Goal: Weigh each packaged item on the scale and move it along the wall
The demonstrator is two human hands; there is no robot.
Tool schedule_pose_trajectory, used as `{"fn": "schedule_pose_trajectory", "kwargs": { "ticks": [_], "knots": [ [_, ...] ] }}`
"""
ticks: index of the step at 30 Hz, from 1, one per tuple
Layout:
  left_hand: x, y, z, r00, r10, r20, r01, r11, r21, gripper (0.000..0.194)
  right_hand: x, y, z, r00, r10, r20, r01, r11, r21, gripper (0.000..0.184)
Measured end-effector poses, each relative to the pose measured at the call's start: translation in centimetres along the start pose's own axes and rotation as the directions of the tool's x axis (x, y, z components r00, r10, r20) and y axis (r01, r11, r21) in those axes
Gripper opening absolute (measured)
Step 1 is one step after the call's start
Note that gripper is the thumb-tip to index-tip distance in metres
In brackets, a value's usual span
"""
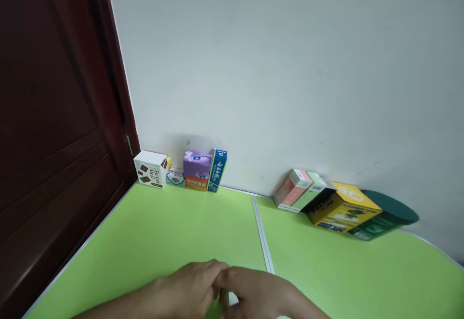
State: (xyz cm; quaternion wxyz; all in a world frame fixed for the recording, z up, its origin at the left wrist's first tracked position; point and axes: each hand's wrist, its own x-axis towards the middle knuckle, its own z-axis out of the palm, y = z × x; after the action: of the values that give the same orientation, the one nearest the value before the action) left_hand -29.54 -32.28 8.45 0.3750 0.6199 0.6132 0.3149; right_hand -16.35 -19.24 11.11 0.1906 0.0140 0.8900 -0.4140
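My left hand (192, 285) and my right hand (257, 292) meet at the bottom middle, above the near part of the green table. Their fingers are bent inward and press against each other at the knuckles. Under the right hand's fingers a small pale patch shows; whether it is a held thing or something behind the hands, I cannot tell. Most fingertips are hidden below the hands. Neither hand touches any of the boxes along the wall.
On the green table (155, 232), against the wall, stand a white box (150, 171), a purple box (197, 163), a blue box (217, 170), a pink-and-white box (293, 188), a yellow box (344, 208) and a green container (380, 215). A dark wooden door (54, 116) borders the left.
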Motion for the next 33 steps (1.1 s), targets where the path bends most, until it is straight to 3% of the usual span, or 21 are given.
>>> {"fn": "schedule_pose_trajectory", "kwargs": {
  "ticks": [2,3,4,6,7,9,13,16,19,21,25,28,30,33],
  "knots": [
    [0.4,-1.0,-0.7,0.998,-0.055,-0.040,0.056,0.998,0.027,0.064,1.4,0.4,-1.7,0.987,-0.002,-0.163,-0.020,0.991,-0.134,0.031],
    [0.6,-1.5,-1.0,0.991,-0.094,-0.095,0.098,0.995,0.031,0.067,2.2,0.8,-2.9,0.954,-0.002,-0.298,-0.064,0.975,-0.211,0.032],
    [0.8,-2.0,-1.2,0.978,-0.129,-0.164,0.134,0.991,0.023,0.068,3.0,1.3,-4.3,0.890,-0.011,-0.457,-0.134,0.949,-0.284,0.033],
    [1.0,-3.0,-1.4,0.955,-0.155,-0.254,0.159,0.987,-0.005,0.067,4.8,2.6,-7.4,0.675,-0.067,-0.735,-0.317,0.873,-0.370,0.039],
    [1.0,-3.4,-1.4,0.952,-0.154,-0.266,0.155,0.988,-0.017,0.066,5.6,3.3,-9.0,0.568,-0.113,-0.815,-0.396,0.831,-0.391,0.044],
    [1.3,-4.1,-1.2,0.959,-0.158,-0.235,0.155,0.987,-0.030,0.065,7.3,4.7,-12.0,0.461,-0.161,-0.873,-0.475,0.786,-0.396,0.052],
    [2.9,-4.7,-1.1,0.972,-0.172,-0.160,0.170,0.985,-0.029,0.064,9.2,6.7,-15.2,0.418,-0.200,-0.886,-0.518,0.749,-0.414,0.057],
    [4.8,-4.8,-1.1,0.972,-0.143,-0.188,0.139,0.990,-0.036,0.064,9.3,7.4,-15.2,0.409,-0.228,-0.884,-0.530,0.729,-0.433,0.050],
    [6.2,-5.0,-0.7,0.968,-0.120,-0.218,0.109,0.992,-0.062,0.062,8.4,7.5,-14.5,0.393,-0.258,-0.883,-0.537,0.715,-0.448,0.029],
    [6.5,-5.2,-0.1,0.966,-0.135,-0.219,0.115,0.988,-0.103,0.061,7.6,7.3,-14.2,0.420,-0.256,-0.871,-0.526,0.713,-0.463,0.016],
    [6.3,-5.9,1.1,0.957,-0.179,-0.229,0.134,0.971,-0.198,0.059,6.2,6.4,-13.3,0.517,-0.210,-0.830,-0.479,0.732,-0.484,0.009],
    [5.8,-6.6,1.7,0.935,-0.250,-0.252,0.161,0.931,-0.329,0.058,4.2,5.2,-11.4,0.536,-0.200,-0.820,-0.452,0.753,-0.479,0.007],
    [5.2,-6.9,2.2,0.896,-0.347,-0.277,0.201,0.874,-0.443,0.060,2.0,4.2,-9.6,0.485,-0.198,-0.852,-0.390,0.823,-0.413,0.008],
    [3.6,-6.8,3.6,0.816,-0.465,-0.345,0.205,0.789,-0.579,0.071,-2.6,3.2,-6.1,0.311,-0.072,-0.948,-0.135,0.984,-0.119,0.020]
  ]
}}
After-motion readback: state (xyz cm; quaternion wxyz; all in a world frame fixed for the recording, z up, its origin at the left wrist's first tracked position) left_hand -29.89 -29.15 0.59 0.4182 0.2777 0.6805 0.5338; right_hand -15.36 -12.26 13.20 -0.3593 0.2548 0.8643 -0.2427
